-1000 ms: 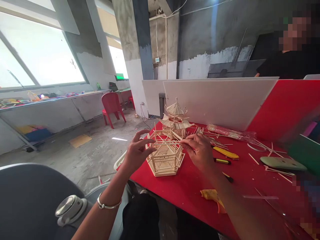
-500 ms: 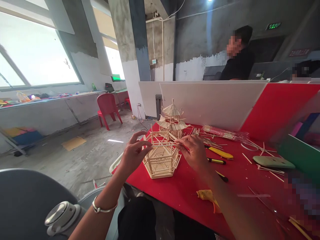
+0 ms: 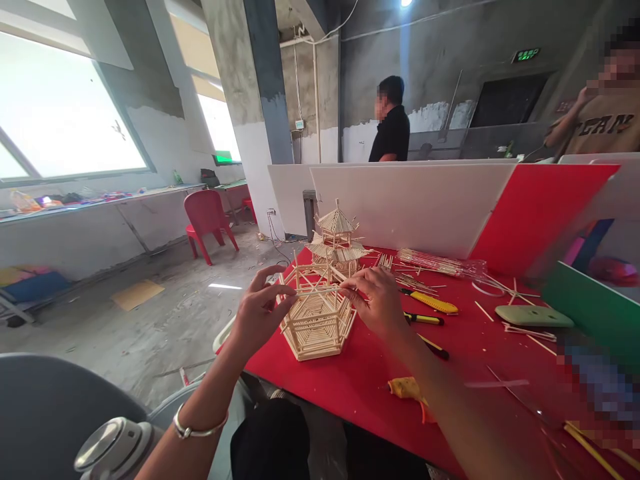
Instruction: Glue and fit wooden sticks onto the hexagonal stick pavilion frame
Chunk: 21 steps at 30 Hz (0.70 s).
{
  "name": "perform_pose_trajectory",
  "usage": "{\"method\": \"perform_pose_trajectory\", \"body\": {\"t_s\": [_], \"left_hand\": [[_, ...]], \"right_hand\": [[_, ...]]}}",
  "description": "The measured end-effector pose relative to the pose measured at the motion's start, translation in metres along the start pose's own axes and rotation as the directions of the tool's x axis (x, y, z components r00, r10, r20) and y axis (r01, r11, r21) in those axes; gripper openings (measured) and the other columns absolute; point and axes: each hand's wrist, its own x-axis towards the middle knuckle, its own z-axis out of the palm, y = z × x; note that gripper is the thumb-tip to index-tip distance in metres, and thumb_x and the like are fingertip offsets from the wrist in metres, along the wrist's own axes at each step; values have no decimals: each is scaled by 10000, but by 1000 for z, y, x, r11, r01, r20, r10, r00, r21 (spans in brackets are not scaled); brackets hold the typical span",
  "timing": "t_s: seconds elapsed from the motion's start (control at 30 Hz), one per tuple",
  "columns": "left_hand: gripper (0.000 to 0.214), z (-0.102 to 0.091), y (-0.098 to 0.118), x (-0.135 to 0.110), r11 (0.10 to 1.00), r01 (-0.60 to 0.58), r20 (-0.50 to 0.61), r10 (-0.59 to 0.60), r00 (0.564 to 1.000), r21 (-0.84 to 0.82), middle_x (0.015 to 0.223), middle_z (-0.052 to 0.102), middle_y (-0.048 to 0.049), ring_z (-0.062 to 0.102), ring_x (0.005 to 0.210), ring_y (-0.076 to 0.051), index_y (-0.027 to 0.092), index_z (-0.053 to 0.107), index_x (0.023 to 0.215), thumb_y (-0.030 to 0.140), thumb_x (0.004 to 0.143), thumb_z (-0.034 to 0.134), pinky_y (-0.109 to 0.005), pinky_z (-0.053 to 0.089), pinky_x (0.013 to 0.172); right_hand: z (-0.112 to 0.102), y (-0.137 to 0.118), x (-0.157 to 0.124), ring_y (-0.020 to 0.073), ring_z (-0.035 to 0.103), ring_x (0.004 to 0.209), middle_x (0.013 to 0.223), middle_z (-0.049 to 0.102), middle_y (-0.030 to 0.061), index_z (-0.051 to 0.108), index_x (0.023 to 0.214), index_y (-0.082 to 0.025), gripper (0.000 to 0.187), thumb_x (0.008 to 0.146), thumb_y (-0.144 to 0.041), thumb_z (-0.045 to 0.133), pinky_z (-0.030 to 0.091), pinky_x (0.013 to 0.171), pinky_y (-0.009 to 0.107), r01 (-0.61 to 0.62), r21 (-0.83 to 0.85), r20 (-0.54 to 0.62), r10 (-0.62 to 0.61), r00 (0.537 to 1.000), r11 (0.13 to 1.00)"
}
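A hexagonal frame built of thin wooden sticks [image 3: 317, 327] stands near the front left corner of the red table [image 3: 380, 380]. My left hand [image 3: 260, 312] and my right hand [image 3: 376, 300] pinch the two ends of a single thin stick [image 3: 315, 291] laid across the frame's top. My left wrist carries a silver bangle. Just behind the frame stands a finished two-tier stick pagoda [image 3: 336, 241].
Right of the frame lie a yellow utility knife [image 3: 433, 303], a black-and-yellow pen [image 3: 423, 319], a stick bundle in clear wrap [image 3: 440, 264], a green oval piece [image 3: 534, 316] and loose sticks. A yellow glue tube [image 3: 406, 388] lies near me. White and red boards stand behind. Two people stand beyond.
My view has swung right and up, bringing the two people beyond the boards into sight. Both hands keep the same pinch on the stick over the frame.
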Motion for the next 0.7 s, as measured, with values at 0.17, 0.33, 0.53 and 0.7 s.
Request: {"method": "perform_pose_trajectory", "body": {"t_s": [0.17, 0.33, 0.53, 0.7], "left_hand": [[164, -1, 13, 1, 955, -122, -104, 155, 982, 271, 1287, 615, -91, 588, 839, -178, 237, 740, 1000, 302, 852, 711, -345, 501, 727], [110, 12, 55, 2, 859, -335, -63, 387, 920, 387, 1030, 702, -78, 611, 975, -251, 216, 727, 969, 236, 884, 660, -412, 478, 846], [197, 49, 83, -1, 928, -269, 94, 253, 963, 257, 922, 723, -70, 657, 798, -189, 197, 729, 995, 279, 960, 554, -303, 467, 686], [237, 73, 90, -13, 988, -149, 185, 142, 973, 27, 755, 668, -37, 577, 623, -123, 197, 740, 854, 239, 965, 536, -241, 389, 551]], "right_hand": [[0, -1, 0, 205, 581, 888, 896, 685, 21, 695, 922, -240, 195, 964, -405, 600, 370, 902, 389, -23, -4, 22, 23, 999, 1000], [-9, -5, -1, 207, 580, 889, 893, 686, 23, 689, 920, -237, 212, 975, -409, 580, 365, 895, 387, -33, -2, 11, 33, 999, 999], [-35, -13, -17, 205, 575, 891, 886, 690, 26, 682, 918, -241, 260, 1011, -408, 506, 365, 895, 391, -26, -11, 29, 26, 999, 1000], [-59, -11, -42, 201, 554, 871, 865, 678, 23, 683, 887, -247, 261, 1008, -404, 513, 357, 909, 391, -29, -82, 65, 35, 997, 996]]}}
